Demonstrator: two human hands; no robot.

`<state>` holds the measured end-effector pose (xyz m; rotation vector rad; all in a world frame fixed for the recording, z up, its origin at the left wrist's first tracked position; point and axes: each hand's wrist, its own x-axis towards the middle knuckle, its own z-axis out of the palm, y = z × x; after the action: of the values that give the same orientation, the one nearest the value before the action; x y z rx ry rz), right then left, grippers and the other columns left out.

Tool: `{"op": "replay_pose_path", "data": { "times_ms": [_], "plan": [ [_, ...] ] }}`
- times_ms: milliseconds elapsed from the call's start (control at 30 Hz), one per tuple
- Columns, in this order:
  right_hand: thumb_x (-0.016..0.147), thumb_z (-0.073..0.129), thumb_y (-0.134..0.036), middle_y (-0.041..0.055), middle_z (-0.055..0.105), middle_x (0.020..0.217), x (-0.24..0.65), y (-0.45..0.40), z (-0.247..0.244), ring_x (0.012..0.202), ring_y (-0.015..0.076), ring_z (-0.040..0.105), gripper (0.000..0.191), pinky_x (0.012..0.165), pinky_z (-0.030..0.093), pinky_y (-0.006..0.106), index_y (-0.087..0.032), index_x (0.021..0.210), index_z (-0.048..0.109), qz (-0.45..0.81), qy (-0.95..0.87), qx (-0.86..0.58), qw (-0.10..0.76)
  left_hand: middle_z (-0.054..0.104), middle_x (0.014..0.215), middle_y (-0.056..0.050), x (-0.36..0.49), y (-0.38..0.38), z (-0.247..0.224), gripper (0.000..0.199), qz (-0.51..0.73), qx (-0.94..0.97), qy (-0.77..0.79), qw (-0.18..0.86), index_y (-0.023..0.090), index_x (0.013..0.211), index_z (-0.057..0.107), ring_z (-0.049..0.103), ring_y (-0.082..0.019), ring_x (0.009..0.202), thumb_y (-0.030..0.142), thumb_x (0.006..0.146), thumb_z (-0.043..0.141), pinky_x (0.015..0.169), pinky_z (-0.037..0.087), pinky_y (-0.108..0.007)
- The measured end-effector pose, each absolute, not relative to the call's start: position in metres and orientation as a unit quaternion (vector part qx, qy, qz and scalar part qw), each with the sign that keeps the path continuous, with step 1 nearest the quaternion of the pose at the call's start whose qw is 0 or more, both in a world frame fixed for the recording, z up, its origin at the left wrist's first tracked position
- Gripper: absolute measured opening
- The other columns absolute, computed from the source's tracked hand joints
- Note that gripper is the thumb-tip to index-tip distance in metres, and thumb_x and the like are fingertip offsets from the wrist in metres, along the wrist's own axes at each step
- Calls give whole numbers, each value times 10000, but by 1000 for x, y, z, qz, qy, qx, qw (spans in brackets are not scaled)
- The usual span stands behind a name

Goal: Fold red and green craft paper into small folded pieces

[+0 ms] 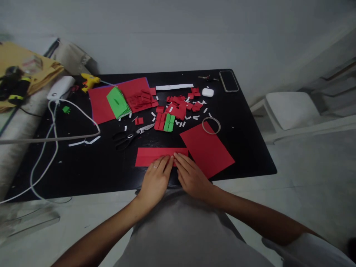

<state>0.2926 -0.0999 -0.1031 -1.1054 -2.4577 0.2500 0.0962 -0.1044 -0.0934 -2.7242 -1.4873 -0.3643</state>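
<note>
A strip of red paper (144, 156) lies lengthwise on the black table, with a crease line running along it. My left hand (157, 178) is over its middle, fingertips pressed on the paper, a ring on one finger. Close beside it, my right hand (193, 178) holds the strip's right part, its fingertips almost meeting those of the left. Both hands grip the paper at its near edge; the thumbs are partly hidden. A larger red sheet (208, 148) lies to the right, near my right hand.
Beyond the strip lie black-handled scissors (130, 137), folded red pieces (160, 121), green pieces (169, 123) and white paper scraps. A tape ring (211, 125) overlaps the red sheet. Further back are a green paper stack (118, 103), yellow glue gun (89, 81), phone (229, 81) and white cable (76, 139).
</note>
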Motion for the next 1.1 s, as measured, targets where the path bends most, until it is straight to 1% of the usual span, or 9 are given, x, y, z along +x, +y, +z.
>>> {"op": "replay_pose_path", "data": {
  "times_ms": [100,167,267,433,567,733,900,1000,1100],
  "plan": [
    [993,403,-47,294,572,1521,293,-99,-108,1519,345,470,533,1222,499,530,86,1498,507,90,-900,-377,202,692,1384,-184,98,-105,-91,484,-109,-868,-484,-3,72,1418,616,644,-304,1282,15,966,453,1073,540,-453],
    [997,411,-52,285,586,1511,294,-99,-109,1509,347,485,531,1213,510,534,72,1504,510,89,-901,-375,201,687,1392,-183,94,-106,-90,509,-112,-865,-490,-14,82,1457,591,641,-305,1291,29,965,475,1081,531,-452],
    [1002,436,-63,257,597,1512,297,-98,-109,1507,332,490,527,1212,513,538,28,1514,523,97,-901,-372,202,706,1358,-180,83,-107,-88,461,-123,-855,-503,-12,114,1465,597,664,-313,1252,134,1014,509,1061,538,-465],
    [999,474,-73,278,621,1476,297,-95,-107,1472,341,529,447,1197,534,504,75,1395,620,86,-901,-365,217,734,1300,-180,56,-108,-85,419,-130,-839,-527,27,109,1423,627,697,-328,1176,289,1058,527,1027,543,-480],
    [1007,466,-79,269,636,1463,297,-94,-107,1471,335,533,452,1188,540,518,52,1414,613,81,-904,-358,220,740,1266,-196,34,-108,-82,415,-120,-834,-535,66,75,1390,636,710,-321,1131,302,1059,529,1043,525,-485],
    [1005,459,-73,246,637,1471,299,-95,-106,1473,325,533,485,1177,549,517,17,1468,573,81,-904,-358,220,741,1263,-181,19,-108,-83,413,-130,-818,-556,73,112,1407,624,709,-322,1151,315,1060,526,1066,507,-497],
    [985,481,-81,227,637,1476,284,-91,-97,1416,318,579,466,1152,561,505,-40,1426,626,101,-873,-420,226,725,1257,-212,22,-109,-88,425,-129,-810,-567,78,73,1375,628,687,-351,1173,335,1054,538,1071,515,-512],
    [952,497,-55,179,618,1518,256,-87,-90,1404,302,580,498,1188,520,476,-81,1432,628,125,-883,-405,200,720,1245,-223,25,-110,-90,428,-124,-807,-571,82,65,1358,636,682,-357,1170,352,1058,532,1052,526,-512],
    [963,531,-96,185,633,1501,228,-85,-86,1381,303,592,495,1168,528,454,-57,1450,606,147,-896,-388,160,719,1221,-232,27,-111,-90,428,-123,-806,-570,97,48,1329,651,684,-360,1153,356,1062,521,1016,537,-503]
  ]
}}
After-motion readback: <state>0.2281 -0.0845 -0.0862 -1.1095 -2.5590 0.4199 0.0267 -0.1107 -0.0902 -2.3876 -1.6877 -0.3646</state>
